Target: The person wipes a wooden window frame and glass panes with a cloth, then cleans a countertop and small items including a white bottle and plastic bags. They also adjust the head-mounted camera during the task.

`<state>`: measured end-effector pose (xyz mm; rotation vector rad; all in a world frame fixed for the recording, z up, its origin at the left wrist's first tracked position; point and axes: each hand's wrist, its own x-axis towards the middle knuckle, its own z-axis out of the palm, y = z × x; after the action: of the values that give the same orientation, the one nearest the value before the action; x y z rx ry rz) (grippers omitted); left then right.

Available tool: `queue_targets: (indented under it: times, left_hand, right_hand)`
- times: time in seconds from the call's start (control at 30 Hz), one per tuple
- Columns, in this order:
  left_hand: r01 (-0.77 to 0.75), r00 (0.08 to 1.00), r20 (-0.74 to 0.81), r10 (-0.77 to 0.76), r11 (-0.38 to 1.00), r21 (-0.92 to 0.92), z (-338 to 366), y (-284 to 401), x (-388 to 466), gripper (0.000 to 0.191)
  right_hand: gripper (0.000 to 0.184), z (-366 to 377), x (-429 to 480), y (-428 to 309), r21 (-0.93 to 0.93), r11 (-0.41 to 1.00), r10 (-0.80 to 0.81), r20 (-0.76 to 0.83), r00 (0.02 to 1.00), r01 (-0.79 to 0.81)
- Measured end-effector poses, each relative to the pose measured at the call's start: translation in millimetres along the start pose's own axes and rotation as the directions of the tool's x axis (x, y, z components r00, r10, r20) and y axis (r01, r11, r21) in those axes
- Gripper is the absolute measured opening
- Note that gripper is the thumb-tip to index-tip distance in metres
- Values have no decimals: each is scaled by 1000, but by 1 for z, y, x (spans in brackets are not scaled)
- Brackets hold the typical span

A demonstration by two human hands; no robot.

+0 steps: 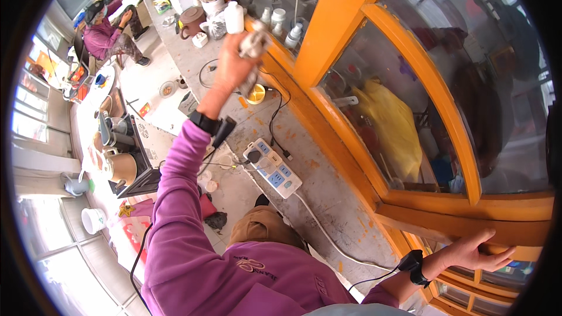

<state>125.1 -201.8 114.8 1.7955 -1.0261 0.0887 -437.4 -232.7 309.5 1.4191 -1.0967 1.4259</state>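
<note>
My left hand [230, 63] is raised over a concrete windowsill [325, 215], closed around a bunched greyish-white rag [254, 44]. The rag is slightly blurred, and part of it hangs below the hand towards a small yellow round container [256, 94]. Just beyond the hand stands a white plastic bottle [234, 17]. At the lower right, my right hand [472, 250] grips the edge of an orange-painted window sash [465, 224]. Its thumb lies against the rail and its fingers reach under it, spread apart. Black straps circle both wrists.
A power strip [273, 169] with a plug and white cord lies on the sill, beside a black cable [274, 127]. A brown teapot [192, 21] and several bottles stand farther along. Behind the glass hangs a yellow bag [393, 123]. A seated person [103, 33] is at upper left.
</note>
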Motion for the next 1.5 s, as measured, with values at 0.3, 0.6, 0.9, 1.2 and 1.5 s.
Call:
queue_targets:
  times: [0.3,0.6,0.9,1.2,1.5]
  left_hand:
    - [673,721,692,-26,262,-692,1,179,-129,55]
    - [575,679,723,130,517,-634,20,233,-234,82]
    - [436,740,670,-48,793,-425,-12,76,-138,53]
    - [282,956,-44,-290,950,-133,-7,-137,71,73]
    - [284,957,-143,-253,920,269,42,-148,128,86]
  right_hand:
    - [53,-21,-35,-15,246,969,-42,24,999,35]
    - [81,-59,-174,-141,190,-41,-138,971,194,-981]
    - [60,-29,-213,-97,69,197,119,988,94,-978]
    - [67,9,-265,-156,120,634,-116,991,59,-764]
    - [66,49,-165,-249,97,485,-93,994,59,-869]
